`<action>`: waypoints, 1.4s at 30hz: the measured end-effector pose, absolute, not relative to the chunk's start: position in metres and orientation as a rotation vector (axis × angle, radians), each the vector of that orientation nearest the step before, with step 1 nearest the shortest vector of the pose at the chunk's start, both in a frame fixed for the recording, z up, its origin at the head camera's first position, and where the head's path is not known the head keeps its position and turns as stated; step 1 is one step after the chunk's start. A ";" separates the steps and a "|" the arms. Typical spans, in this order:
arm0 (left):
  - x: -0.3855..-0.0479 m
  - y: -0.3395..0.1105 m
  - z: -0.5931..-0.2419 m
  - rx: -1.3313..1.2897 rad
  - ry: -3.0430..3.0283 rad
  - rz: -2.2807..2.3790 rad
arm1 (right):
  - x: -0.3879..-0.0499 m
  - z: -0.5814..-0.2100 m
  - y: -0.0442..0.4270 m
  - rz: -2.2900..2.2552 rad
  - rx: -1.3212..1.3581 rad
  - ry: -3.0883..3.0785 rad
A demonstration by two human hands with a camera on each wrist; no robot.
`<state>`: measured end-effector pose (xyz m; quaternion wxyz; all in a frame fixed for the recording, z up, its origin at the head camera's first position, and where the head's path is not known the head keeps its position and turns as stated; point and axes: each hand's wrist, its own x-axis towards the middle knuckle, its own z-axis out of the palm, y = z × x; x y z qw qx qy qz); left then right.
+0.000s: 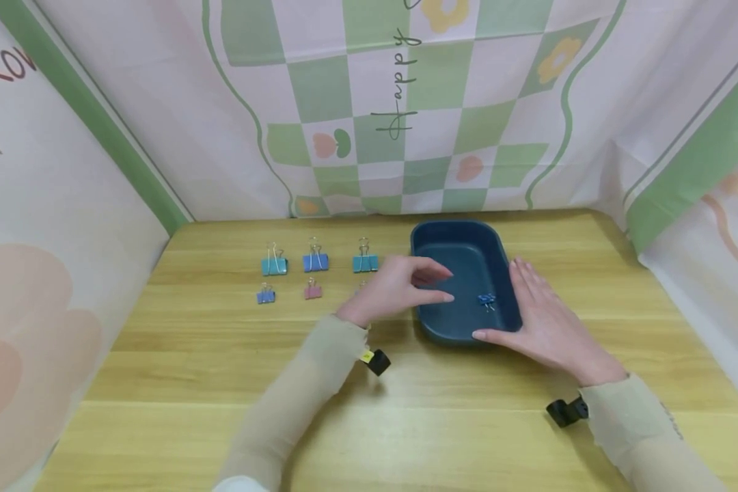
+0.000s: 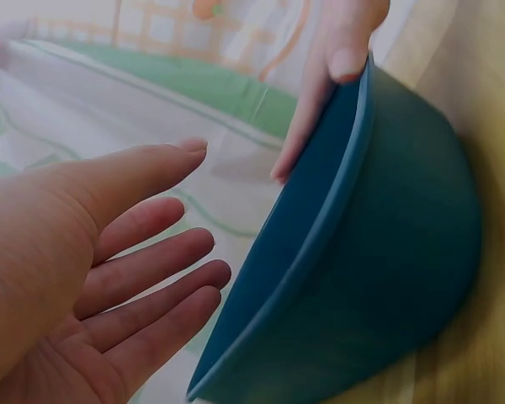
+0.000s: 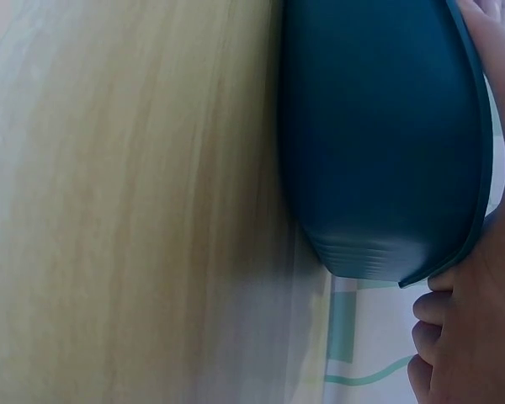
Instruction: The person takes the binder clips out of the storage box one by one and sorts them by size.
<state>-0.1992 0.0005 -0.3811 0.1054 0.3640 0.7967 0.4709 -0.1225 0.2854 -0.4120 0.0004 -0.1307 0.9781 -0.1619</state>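
Note:
A dark blue bin [image 1: 461, 335] sits on the table with a small blue binder clip [image 1: 486, 299] lying inside, near its right wall. Over the bin's left rim reaches my left hand [image 1: 400, 283], thumb and fingers apart with nothing between them. The left wrist view shows the same hand [image 2: 109, 269] with its fingers spread beside the bin's wall [image 2: 387, 244]. My right hand [image 1: 553, 328] rests against the bin's right side, fingers extended along the rim and thumb at the front edge. From the right wrist, that hand [image 3: 480, 311] touches the rim.
Left of the bin stand binder clips in two rows: teal [image 1: 274, 266], blue [image 1: 316, 263] and teal [image 1: 365, 264] behind, small blue [image 1: 266, 297] and small pink [image 1: 313, 292] in front. Another lies mostly hidden by my left hand. A checked curtain [image 1: 381, 102] hangs behind the wooden table [image 1: 209, 355].

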 end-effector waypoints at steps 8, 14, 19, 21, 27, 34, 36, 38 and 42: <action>-0.198 0.039 -0.383 1.140 2.349 1.318 | -0.123 -0.412 0.286 -0.515 -0.423 3.076; -0.202 0.060 -0.392 1.109 2.381 1.277 | -0.123 -0.412 0.286 -0.526 -0.435 3.074; -0.205 0.075 -0.396 1.068 2.398 1.231 | -0.122 -0.411 0.286 -0.542 -0.421 3.062; -0.206 0.081 -0.394 1.056 2.411 1.209 | -0.122 -0.411 0.287 -0.540 -0.413 3.058; -0.211 0.097 -0.388 0.965 2.484 1.162 | -0.122 -0.411 0.286 -0.533 -0.398 3.048; -0.217 0.110 -0.394 0.838 2.543 1.080 | -0.123 -0.410 0.285 -0.545 -0.384 3.033; -0.219 0.112 -0.398 0.816 2.550 1.057 | -0.123 -0.410 0.285 -0.547 -0.384 3.035; -0.220 0.113 -0.401 0.801 2.551 1.035 | -0.123 -0.411 0.285 -0.549 -0.387 3.038; -0.223 0.116 -0.407 0.773 2.560 0.981 | -0.122 -0.411 0.286 -0.547 -0.388 3.042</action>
